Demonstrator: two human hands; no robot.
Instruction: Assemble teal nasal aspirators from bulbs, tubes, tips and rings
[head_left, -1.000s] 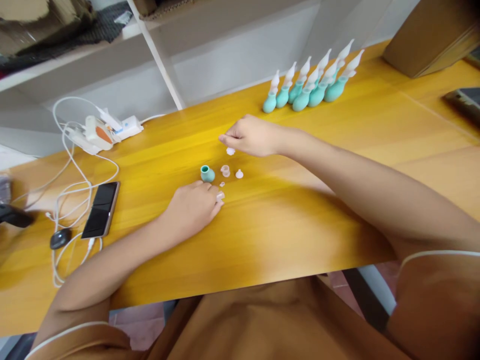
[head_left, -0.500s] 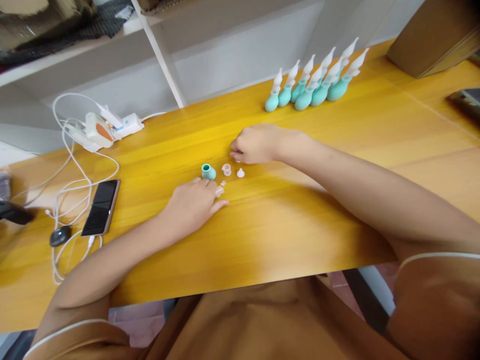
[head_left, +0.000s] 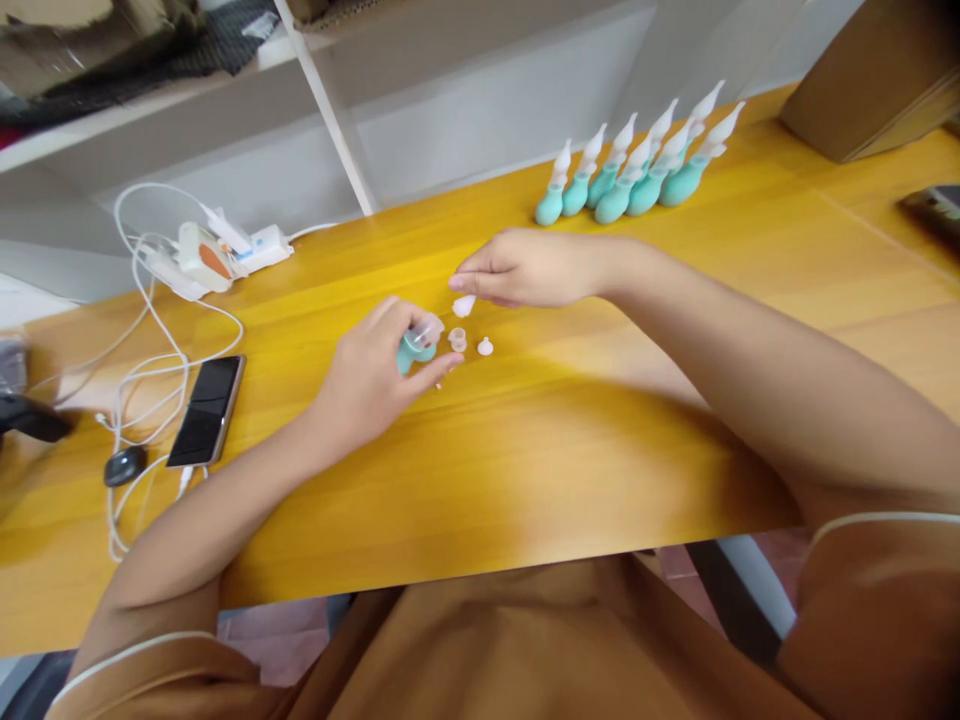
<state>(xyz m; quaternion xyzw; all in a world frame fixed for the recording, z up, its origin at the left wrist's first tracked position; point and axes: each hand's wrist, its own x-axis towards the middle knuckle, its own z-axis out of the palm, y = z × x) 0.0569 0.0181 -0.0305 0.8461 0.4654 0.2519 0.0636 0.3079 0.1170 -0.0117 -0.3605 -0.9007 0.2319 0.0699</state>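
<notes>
My left hand (head_left: 375, 365) holds a clear plastic piece (head_left: 427, 331) between curled fingers, above a teal bulb (head_left: 415, 352) that it partly hides. My right hand (head_left: 525, 268) pinches a small white tip (head_left: 464, 305) just over the table. Between the hands a pale ring-shaped part (head_left: 457, 339) sits on the wood, and a small white cone-shaped piece (head_left: 485, 346) lies to its right. A tiny pinkish bit (head_left: 439, 385) shows below my left thumb.
Several teal bulbs with white tips (head_left: 613, 203) stand at the back. A phone (head_left: 206, 410), white cables and a power strip (head_left: 262, 248) lie at left. A cardboard box (head_left: 862, 85) is at back right.
My left hand has lifted the clear piece from the table and moved it up beside the teal bulb. My right hand has risen slightly, and the white tip now shows in its fingers.
</notes>
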